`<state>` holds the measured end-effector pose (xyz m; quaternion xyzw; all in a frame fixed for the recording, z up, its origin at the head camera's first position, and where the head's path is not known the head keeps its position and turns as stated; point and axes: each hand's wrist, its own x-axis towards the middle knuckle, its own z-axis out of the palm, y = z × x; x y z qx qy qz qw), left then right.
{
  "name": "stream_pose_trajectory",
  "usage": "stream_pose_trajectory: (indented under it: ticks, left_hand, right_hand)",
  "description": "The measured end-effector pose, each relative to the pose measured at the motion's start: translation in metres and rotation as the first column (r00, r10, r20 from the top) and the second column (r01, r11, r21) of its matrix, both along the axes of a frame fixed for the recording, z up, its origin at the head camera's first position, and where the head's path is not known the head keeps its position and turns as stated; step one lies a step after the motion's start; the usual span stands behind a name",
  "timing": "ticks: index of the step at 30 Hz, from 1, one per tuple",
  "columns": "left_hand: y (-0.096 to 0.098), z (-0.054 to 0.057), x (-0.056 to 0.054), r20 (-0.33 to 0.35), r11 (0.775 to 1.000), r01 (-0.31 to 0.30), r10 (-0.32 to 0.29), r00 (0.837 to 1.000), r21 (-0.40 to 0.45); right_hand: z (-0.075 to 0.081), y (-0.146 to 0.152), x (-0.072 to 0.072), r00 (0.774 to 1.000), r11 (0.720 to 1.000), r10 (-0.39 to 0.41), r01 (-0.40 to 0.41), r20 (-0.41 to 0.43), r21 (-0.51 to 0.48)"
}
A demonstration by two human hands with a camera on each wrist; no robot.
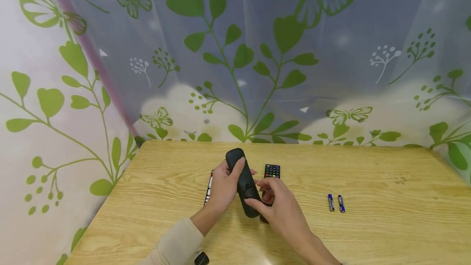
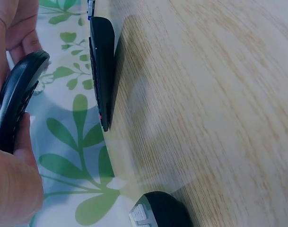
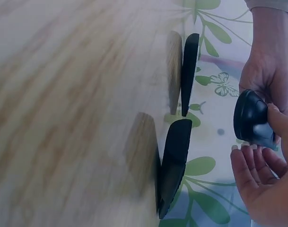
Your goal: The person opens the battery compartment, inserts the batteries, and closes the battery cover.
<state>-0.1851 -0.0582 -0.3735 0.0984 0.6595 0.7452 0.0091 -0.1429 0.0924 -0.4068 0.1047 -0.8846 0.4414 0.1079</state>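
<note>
My left hand (image 1: 222, 187) grips a black remote control (image 1: 243, 183) above the table, its back turned up and its thumb lying along that back. A seam or notch shows across the lower half of the back. Around the lower end, my right hand (image 1: 285, 207) pinches the remote, with the thumb on the back face and the fingers bent at the far side. In the right wrist view, the thumb touches the black remote (image 3: 252, 120) and the fingertips lie just under it. What the left fingers cover is hidden.
A second remote (image 1: 272, 171) with coloured buttons lies behind my right hand. Another with white buttons (image 1: 209, 189) is partly hidden by my left hand. Two blue batteries (image 1: 336, 203) lie to the right. A small black object (image 1: 201, 258) sits by the left sleeve. A patterned curtain (image 1: 235, 72) stands behind the table.
</note>
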Motion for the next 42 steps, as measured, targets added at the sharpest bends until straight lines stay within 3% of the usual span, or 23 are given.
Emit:
stream_pose_trajectory:
  ticks: [6, 12, 15, 22, 31, 36, 42]
  left_hand:
    - [0.0, -0.003, -0.002, 0.009, 0.999, 0.007, -0.008, 1.0, 0.037]
    - [0.0, -0.022, -0.013, 0.011, 0.998, 0.01, -0.011, 1.0, 0.06]
    - [-0.001, -0.023, -0.013, 0.0, 0.997, 0.021, -0.021, 1.0, 0.077]
    - [-0.001, -0.022, -0.012, -0.008, 0.998, 0.037, -0.036, 0.999, 0.046]
    - [-0.002, -0.023, -0.012, 0.015, 0.997, 0.055, -0.056, 0.998, 0.058]
    - [-0.004, -0.024, -0.012, 0.017, 0.997, 0.051, -0.052, 0.999, 0.054]
    - [-0.006, -0.027, -0.012, 0.025, 0.997, 0.022, -0.024, 0.999, 0.075]
  right_hand:
    - [-0.001, 0.002, -0.004, 0.984, 0.996, -0.015, 0.031, 0.18, -0.089]
    - [-0.004, 0.002, -0.006, 0.968, 0.989, -0.002, 0.039, 0.25, -0.142]
    - [-0.005, 0.004, -0.008, 0.96, 0.983, 0.016, 0.037, 0.279, -0.182]
    - [-0.008, 0.008, -0.011, 0.928, 0.94, 0.141, -0.017, 0.344, -0.342]
    - [-0.006, 0.01, -0.014, 0.883, 0.893, 0.255, -0.059, 0.394, -0.446]
    - [-0.006, 0.008, -0.013, 0.892, 0.909, 0.226, -0.048, 0.392, -0.414]
    - [-0.008, 0.0, -0.008, 0.946, 0.966, 0.079, 0.005, 0.315, -0.257]
